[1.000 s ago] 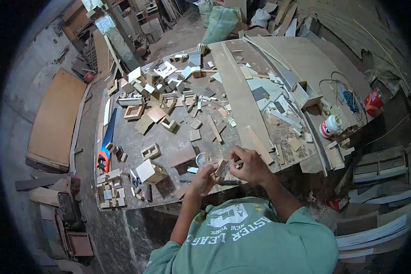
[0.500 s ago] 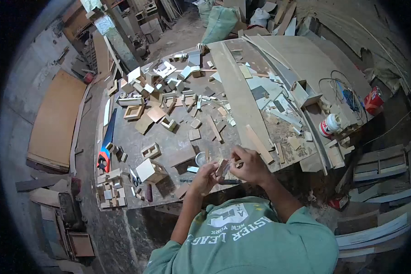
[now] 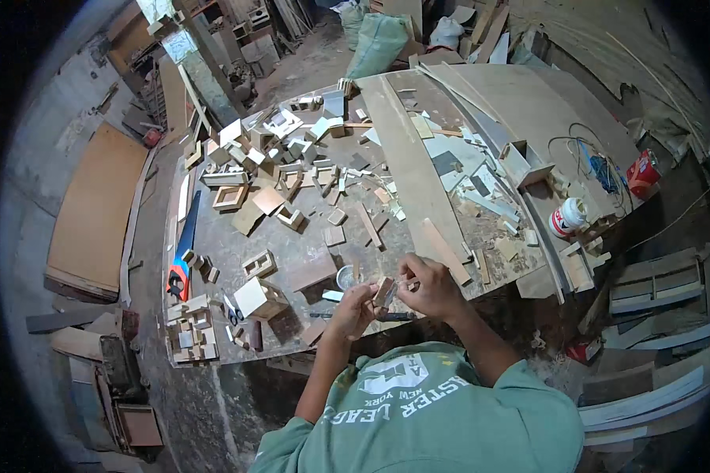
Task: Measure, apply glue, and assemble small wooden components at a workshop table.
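Note:
Close to the table's near edge, my left hand (image 3: pixel 353 314) grips a small wooden block (image 3: pixel 383 291) between thumb and fingers, holding it tilted up. My right hand (image 3: pixel 431 287) is right beside the block, its thumb and fingers pinched together; what they hold, if anything, is too small to make out. Just beyond my left hand stands a small round tub (image 3: pixel 345 276) with pale contents. A dark, thin tool (image 3: pixel 396 317) lies on the table partly behind my hands. A brown wooden piece (image 3: pixel 312 270) rests left of the tub.
A cream box (image 3: pixel 259 298), scissors (image 3: pixel 233 310) and a handsaw (image 3: pixel 184 251) lie to the left. Small wooden frames and offcuts crowd the far left. A long board (image 3: pixel 410 150) crosses the table. At right stand a white glue bottle (image 3: pixel 568 216) and a red can (image 3: pixel 644 173).
Both hands stay almost in place around the block, with only slight finger movement. The whole view has shifted very slightly.

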Tool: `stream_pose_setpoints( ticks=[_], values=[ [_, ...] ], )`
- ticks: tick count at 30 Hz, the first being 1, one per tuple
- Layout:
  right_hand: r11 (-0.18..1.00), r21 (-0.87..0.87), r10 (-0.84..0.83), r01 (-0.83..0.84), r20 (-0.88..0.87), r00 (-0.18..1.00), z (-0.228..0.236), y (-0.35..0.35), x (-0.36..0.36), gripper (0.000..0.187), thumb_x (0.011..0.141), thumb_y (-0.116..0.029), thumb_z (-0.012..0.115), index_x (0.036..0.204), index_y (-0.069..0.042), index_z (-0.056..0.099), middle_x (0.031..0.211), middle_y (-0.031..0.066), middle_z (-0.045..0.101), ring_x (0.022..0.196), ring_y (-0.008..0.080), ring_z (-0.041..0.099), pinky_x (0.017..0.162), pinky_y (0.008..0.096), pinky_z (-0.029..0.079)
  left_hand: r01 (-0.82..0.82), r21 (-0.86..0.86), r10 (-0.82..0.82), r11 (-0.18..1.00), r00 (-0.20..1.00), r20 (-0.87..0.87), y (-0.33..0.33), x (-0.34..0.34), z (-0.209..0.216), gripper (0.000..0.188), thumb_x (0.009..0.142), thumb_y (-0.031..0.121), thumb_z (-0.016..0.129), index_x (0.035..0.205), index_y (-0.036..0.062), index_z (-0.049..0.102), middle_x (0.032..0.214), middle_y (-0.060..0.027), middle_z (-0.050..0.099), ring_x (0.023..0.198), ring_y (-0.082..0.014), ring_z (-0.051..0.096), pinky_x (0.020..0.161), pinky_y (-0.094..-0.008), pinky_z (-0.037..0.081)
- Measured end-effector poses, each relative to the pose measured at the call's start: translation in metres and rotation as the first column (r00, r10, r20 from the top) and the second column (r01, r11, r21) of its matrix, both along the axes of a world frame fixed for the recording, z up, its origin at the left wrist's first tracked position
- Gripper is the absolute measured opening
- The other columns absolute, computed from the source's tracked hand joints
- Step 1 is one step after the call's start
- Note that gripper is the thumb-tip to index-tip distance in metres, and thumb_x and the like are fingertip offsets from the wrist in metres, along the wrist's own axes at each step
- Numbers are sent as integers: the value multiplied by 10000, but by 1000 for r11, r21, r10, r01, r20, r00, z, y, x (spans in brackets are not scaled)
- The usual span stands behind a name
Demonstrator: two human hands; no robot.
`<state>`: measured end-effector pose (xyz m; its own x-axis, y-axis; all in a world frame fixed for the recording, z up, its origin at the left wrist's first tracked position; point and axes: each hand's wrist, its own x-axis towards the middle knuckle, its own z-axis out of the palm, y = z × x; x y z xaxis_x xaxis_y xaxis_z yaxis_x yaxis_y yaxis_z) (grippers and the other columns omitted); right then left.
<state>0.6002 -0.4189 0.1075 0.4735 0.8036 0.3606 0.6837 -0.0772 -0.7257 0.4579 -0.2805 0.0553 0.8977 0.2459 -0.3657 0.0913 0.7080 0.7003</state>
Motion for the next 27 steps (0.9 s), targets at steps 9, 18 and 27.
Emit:
stream_pose_setpoints(
  ticks=[9, 18, 27],
  values=[
    [999, -26, 41, -40, 42, 998, -8, 3, -10, 250, 702, -55, 667, 898, -47, 511, 765, 124, 583, 707, 292, 631, 623, 380, 502, 22, -30, -20, 999, 999, 43, 2, 3, -7, 303, 937, 206, 502, 1120, -27, 565, 921, -51, 627, 724, -118, 598, 622, -247, 499],
    [999, -45, -2, 1, -22, 1000, 3, -2, -2, 248, 720, -71, 660, 908, -33, 503, 761, 133, 601, 713, 300, 654, 629, 371, 516, 7, -70, -8, 998, 1000, -10, 2, 0, -11, 356, 960, 246, 474, 1215, 8, 545, 956, -26, 627, 755, -100, 588, 642, -256, 498],
    [991, -33, 121, -127, -132, 984, -3, 1, -8, 251, 727, -74, 665, 921, -19, 516, 783, 134, 614, 733, 264, 672, 660, 347, 528, -27, -80, 22, 996, 998, -54, -2, 5, 12, 323, 962, 235, 475, 1180, 12, 561, 957, -28, 637, 763, -104, 608, 623, -247, 506]
  ],
)
